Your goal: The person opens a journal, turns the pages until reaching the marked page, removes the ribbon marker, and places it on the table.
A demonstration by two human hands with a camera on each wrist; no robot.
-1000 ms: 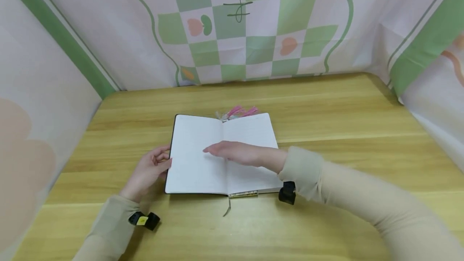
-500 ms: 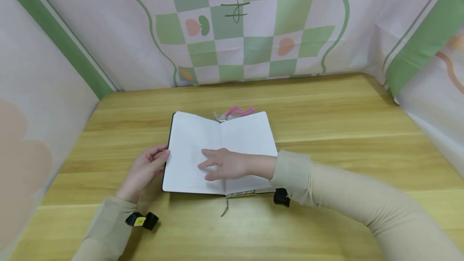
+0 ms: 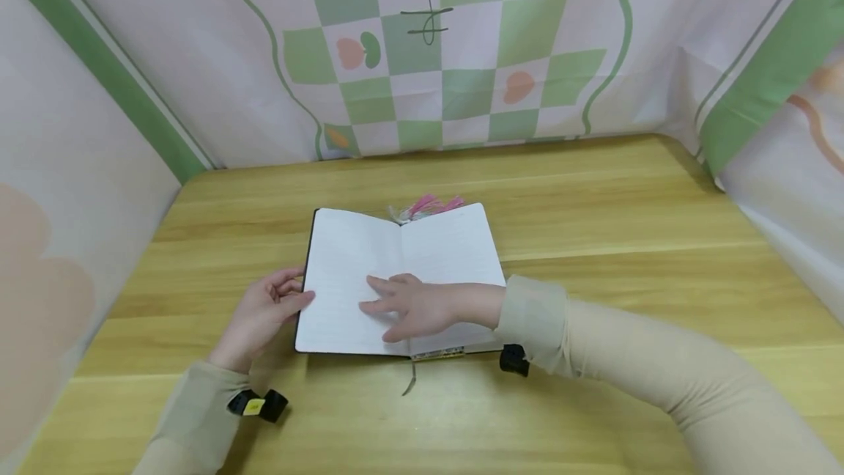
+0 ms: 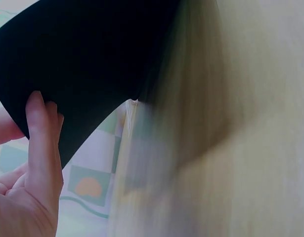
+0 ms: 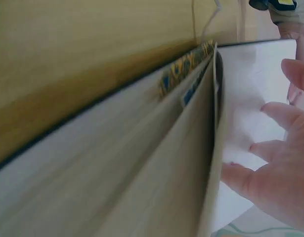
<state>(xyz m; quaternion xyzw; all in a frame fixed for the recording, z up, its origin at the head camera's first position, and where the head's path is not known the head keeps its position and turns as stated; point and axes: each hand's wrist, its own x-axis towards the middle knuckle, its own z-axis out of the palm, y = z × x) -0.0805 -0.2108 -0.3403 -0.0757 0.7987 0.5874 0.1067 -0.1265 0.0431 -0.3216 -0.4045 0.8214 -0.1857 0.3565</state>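
An open notebook with white pages lies on the wooden table, its left side raised a little. My left hand grips the left edge, thumb on the page side; in the left wrist view its fingers press the underside of the black cover. Across the notebook reaches my right hand, fingers spread on the left page near the fold. Those fingertips touch the page in the right wrist view. A patterned bookmark sticks out at the lower edge, and pink tassels lie at the upper edge.
A thin grey ribbon trails from the spine onto the table. Checked green and white cloth hangs behind the table, with more cloth at both sides. Each wrist wears a black camera band.
My right hand has come down with its fingers spread, from hovering with them together, onto the left page. My left hand keeps its place at the notebook's left edge.
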